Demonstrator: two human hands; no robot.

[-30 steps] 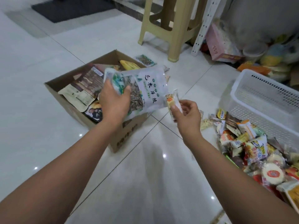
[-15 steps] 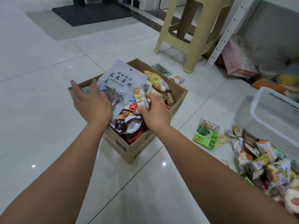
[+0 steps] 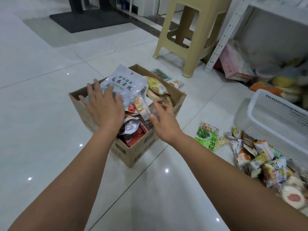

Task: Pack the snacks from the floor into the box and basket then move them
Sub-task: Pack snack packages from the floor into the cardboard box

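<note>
Spreading flat over a cardboard box (image 3: 131,152) on the white tiled floor, the person's left hand (image 3: 103,107) lies with straight, fanned fingers on the lower corner of a white pouch (image 3: 126,84). A second ago that hand gripped the pouch in the air above the box; the pouch now leans on top of the packets that fill it. Just to the right, a small wrapped biscuit (image 3: 140,105) lies slanted on the pile inside the box. Half a second ago the right hand (image 3: 164,120) pinched that biscuit; its fingers have since loosened and opened, and the thumb tip sits at the wrapper's near end, though whether it touches cannot be told. Yellow packets (image 3: 155,85) are stacked at the far side of the box, and two small packets (image 3: 160,74) lie on the tiles just behind it, near a beige plastic stool (image 3: 186,35). Right of the box, apart from it, a green packet (image 3: 205,139) lies flat on the floor beside a heap of snacks (image 3: 263,162) not yet packed. The heap lies against the near wall of a white plastic basket (image 3: 283,124) at the right edge.
</note>
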